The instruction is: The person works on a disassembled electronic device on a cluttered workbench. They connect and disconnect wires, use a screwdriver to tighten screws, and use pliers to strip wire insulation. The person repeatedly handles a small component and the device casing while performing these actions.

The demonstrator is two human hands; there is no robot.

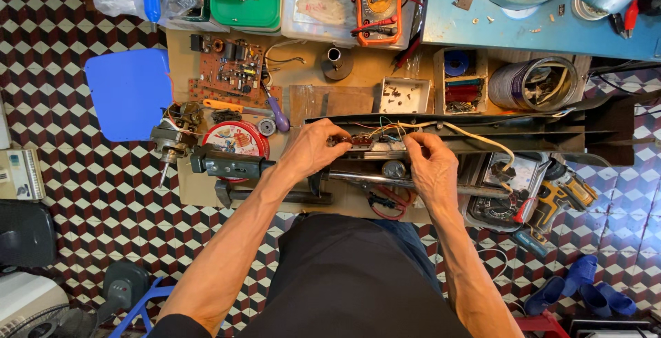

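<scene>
Left hand: the left hand (313, 149) rests on the long dark grey plastic housing (482, 133), fingers curled and pinched on the small brown circuit board (359, 142) inside it.
Right hand: the right hand (430, 166) meets it from the other side, fingertips closed on the bundle of thin coloured wires (392, 131) beside the same board.
Housing, position: it lies across the brown wooden workbench (358, 69), directly ahead of the person, between the 2 hands and the far row of containers.
Housing, axis: the long axis runs left to right across the view; 1 end lies near the left hand, the other reaches the right side of the bench.
Cable: a cream-coloured cable (482, 138) leaves the wire bundle and curves right and down along the housing.
Left of the hands: a round red tin (237, 138) sits near the left forearm, just beyond a dark grey hand tool (227, 164).
Far left: a large brown populated circuit board (231, 69) and a purple-handled screwdriver (277, 112).
Far edge: an orange multimeter (379, 1) with red and black leads.
Right: a yellow and black cordless drill (561, 197) lies near the right forearm.
</scene>
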